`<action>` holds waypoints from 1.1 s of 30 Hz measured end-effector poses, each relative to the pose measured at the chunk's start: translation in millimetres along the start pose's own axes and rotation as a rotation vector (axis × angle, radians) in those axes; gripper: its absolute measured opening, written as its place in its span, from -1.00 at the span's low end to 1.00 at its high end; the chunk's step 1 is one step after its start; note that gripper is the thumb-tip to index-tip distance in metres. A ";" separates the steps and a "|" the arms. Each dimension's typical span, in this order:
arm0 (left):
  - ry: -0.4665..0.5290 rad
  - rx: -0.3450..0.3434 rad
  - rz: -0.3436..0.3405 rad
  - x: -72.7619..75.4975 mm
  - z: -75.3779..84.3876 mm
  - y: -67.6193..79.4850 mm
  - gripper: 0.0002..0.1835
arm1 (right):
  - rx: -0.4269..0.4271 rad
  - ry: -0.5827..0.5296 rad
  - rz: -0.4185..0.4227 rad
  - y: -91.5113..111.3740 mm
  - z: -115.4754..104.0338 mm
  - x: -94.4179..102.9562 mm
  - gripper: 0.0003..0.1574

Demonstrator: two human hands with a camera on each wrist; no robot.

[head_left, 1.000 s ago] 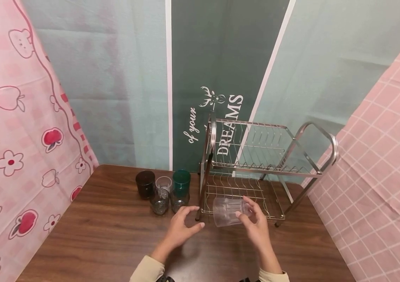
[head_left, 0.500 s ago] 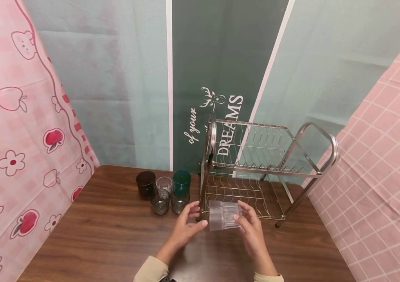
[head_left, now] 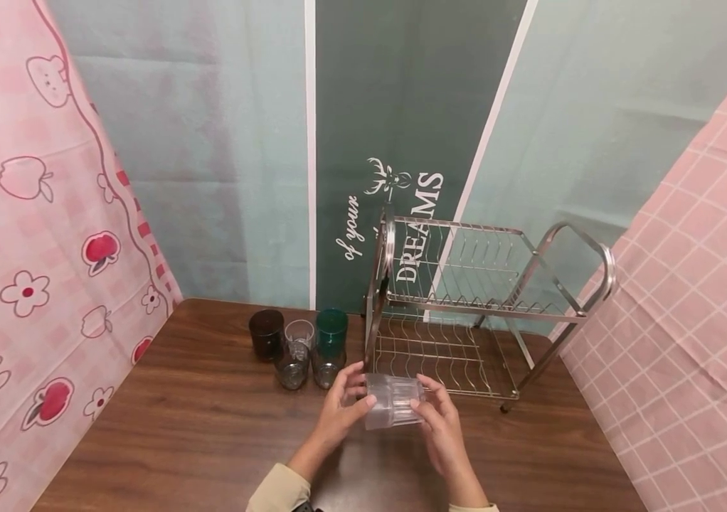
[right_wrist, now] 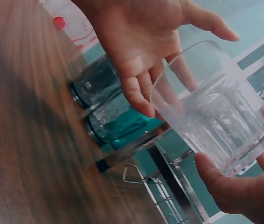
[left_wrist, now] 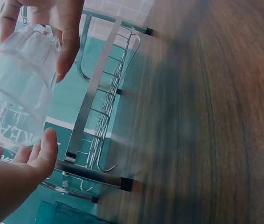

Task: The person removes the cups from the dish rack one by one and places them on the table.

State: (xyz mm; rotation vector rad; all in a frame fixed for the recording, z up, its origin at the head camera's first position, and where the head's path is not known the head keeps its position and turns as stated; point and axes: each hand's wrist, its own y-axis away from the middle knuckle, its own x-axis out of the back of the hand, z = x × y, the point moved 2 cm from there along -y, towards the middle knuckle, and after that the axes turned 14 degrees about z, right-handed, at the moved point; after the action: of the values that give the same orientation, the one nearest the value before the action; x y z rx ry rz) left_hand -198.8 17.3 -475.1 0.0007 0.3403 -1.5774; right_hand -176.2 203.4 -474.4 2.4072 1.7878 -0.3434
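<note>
A clear faceted drinking glass [head_left: 392,402] lies sideways in the air above the table, its mouth toward the left. My right hand [head_left: 443,421] grips it near the base, thumb on the near side, as the right wrist view also shows at the glass's base [right_wrist: 244,161]. Close to the rim is my left hand [head_left: 340,405], its thumb and fingers spread around the mouth. In the right wrist view the left hand's thumb stands away from the glass; whether its fingers touch the rim is hard to tell.
A two-tier metal dish rack [head_left: 466,309] stands behind the hands to the right. Left of it are a dark glass [head_left: 266,334], a teal glass [head_left: 331,329] and several clear or smoky glasses [head_left: 292,370]. Wooden tabletop [head_left: 190,427] lies in front; fabric hangs around it.
My right hand has brought the glass left and nearer to me, from in front of the rack to the left hand. The left hand has shifted slightly right. The other glasses stay put.
</note>
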 end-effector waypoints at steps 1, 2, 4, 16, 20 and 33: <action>0.001 -0.007 -0.004 -1.0 2.8 0.5 -0.41 | -0.005 -0.005 -0.002 0.2 1.2 -0.3 -0.41; 0.002 -0.015 -0.006 -1.8 4.8 0.9 -0.44 | -0.010 -0.011 -0.003 0.3 2.2 -0.6 -0.42; 0.004 -0.031 -0.005 -2.4 4.4 0.8 -0.48 | -0.017 -0.016 -0.009 0.6 3.7 -0.8 -0.46; -0.001 -0.051 0.096 8.6 -16.2 -4.8 -0.47 | -0.030 0.126 -0.089 -2.3 -12.3 3.7 -0.41; -0.008 -0.051 0.105 9.7 -3.6 -4.8 -0.48 | -0.026 0.169 -0.094 -5.3 -14.2 3.6 -0.44; -0.197 -0.169 0.248 19.9 34.2 -2.3 -0.50 | 0.217 0.548 -0.193 -9.7 -11.5 -5.5 -0.58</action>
State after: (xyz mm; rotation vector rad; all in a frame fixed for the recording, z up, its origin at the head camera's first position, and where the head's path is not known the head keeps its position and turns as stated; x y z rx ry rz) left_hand -194.8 -9.5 -446.2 -0.2339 0.3049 -1.2873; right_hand -185.7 203.7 -461.5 2.6665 2.3205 0.1356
